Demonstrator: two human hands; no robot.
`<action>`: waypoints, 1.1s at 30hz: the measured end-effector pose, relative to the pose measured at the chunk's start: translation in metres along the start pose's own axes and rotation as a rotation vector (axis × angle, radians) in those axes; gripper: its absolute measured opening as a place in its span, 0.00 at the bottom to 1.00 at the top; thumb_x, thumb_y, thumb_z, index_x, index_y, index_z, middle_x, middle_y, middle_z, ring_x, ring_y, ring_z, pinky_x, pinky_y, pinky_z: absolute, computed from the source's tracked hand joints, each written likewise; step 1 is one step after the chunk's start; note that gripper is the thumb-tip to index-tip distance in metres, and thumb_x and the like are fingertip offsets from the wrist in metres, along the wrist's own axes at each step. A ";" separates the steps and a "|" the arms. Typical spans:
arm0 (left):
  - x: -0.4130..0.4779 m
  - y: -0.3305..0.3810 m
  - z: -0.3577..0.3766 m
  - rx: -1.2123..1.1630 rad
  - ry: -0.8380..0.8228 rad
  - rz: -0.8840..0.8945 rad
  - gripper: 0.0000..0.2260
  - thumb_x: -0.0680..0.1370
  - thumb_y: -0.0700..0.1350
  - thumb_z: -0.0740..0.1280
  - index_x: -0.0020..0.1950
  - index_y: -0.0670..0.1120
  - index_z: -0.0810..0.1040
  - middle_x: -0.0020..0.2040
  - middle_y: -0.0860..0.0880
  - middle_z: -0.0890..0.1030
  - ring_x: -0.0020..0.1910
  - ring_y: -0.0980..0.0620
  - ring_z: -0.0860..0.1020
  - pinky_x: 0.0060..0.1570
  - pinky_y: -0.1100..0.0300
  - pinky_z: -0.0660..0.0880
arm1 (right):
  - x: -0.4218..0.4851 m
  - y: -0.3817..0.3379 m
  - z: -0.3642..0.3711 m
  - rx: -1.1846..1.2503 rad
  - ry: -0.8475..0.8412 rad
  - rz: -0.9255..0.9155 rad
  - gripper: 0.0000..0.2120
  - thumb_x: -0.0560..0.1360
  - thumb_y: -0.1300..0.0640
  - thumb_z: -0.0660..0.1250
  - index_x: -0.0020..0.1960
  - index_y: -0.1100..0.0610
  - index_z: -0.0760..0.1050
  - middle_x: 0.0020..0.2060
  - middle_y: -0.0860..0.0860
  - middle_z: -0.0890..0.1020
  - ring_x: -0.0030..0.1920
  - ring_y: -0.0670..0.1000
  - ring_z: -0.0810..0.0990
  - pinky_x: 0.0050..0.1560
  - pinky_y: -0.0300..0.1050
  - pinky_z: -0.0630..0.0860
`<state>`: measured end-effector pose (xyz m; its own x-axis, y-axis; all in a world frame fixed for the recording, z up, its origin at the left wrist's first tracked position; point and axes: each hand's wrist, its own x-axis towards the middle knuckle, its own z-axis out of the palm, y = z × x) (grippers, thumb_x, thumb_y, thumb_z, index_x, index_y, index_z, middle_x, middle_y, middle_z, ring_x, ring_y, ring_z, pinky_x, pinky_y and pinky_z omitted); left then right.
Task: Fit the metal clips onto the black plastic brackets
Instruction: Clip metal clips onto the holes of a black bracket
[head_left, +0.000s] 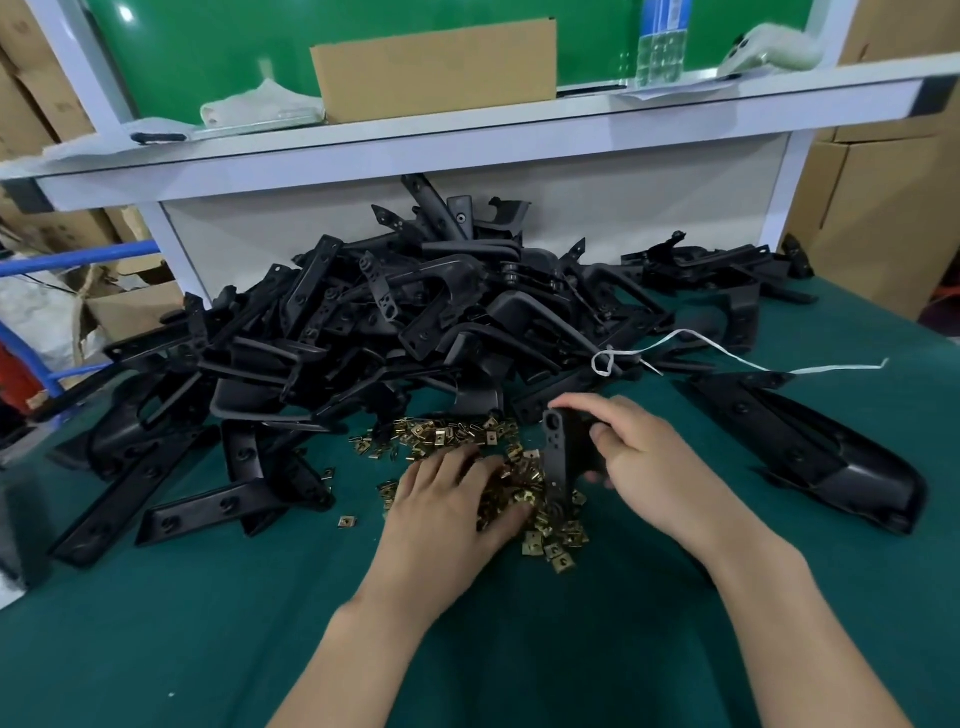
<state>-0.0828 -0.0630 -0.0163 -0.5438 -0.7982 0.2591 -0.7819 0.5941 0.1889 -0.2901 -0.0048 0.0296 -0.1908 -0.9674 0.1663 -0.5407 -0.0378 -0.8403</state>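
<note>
Head view (only view available).

1. Right hand (641, 457): I see it gripping one black bracket (557, 452), fingers and thumb wrapped round the body. The bracket stands roughly upright, its lower end down in the metal clips (553, 543).
2. Left hand (457, 501): it lies palm down on the clip pile, just beside the held bracket, fingers spread over the clips. Whether it has pinched a clip I cannot tell; the fingertips are buried in the pile.
3. Clip supply: the gold clips lie in a loose heap on the green table mat (208, 623), between the hands and the bracket heap (415, 322). A few singles lie apart to the left.
4. Bracket supply: a large tangled heap fills the back of the mat, under the white shelf (467, 140). A few flat brackets (171, 499) lie apart at the left, and one long moulded part (810, 447) at the right.

Progress, as I judge it: the held bracket shows no clip on the holes I can see, so the step in hand is fetching a clip. I cannot make out a clip on any bracket, in the heap or apart. Most of the work appears to remain.
</note>
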 end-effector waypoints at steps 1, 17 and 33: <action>0.001 0.000 0.000 0.011 0.013 -0.002 0.28 0.78 0.68 0.52 0.74 0.57 0.69 0.73 0.56 0.69 0.73 0.52 0.64 0.74 0.53 0.59 | 0.000 0.000 0.000 0.058 -0.027 0.002 0.26 0.85 0.61 0.53 0.55 0.29 0.76 0.50 0.37 0.76 0.45 0.43 0.82 0.39 0.32 0.76; 0.000 0.005 -0.006 0.056 0.125 0.015 0.12 0.84 0.51 0.61 0.64 0.52 0.80 0.55 0.52 0.78 0.57 0.47 0.76 0.59 0.53 0.71 | -0.005 -0.007 0.008 -0.467 0.050 -0.103 0.14 0.78 0.31 0.56 0.50 0.40 0.68 0.46 0.37 0.75 0.40 0.40 0.75 0.38 0.41 0.69; -0.004 0.004 -0.005 -0.169 0.278 0.048 0.08 0.80 0.46 0.69 0.58 0.51 0.82 0.50 0.56 0.84 0.49 0.50 0.79 0.53 0.52 0.74 | -0.010 0.014 0.012 0.130 -0.189 0.105 0.24 0.79 0.36 0.49 0.56 0.42 0.82 0.50 0.45 0.85 0.54 0.43 0.81 0.57 0.37 0.74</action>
<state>-0.0823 -0.0573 -0.0114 -0.4564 -0.7249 0.5160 -0.6832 0.6570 0.3187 -0.2853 0.0016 0.0100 -0.0768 -0.9969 -0.0148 -0.4134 0.0453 -0.9094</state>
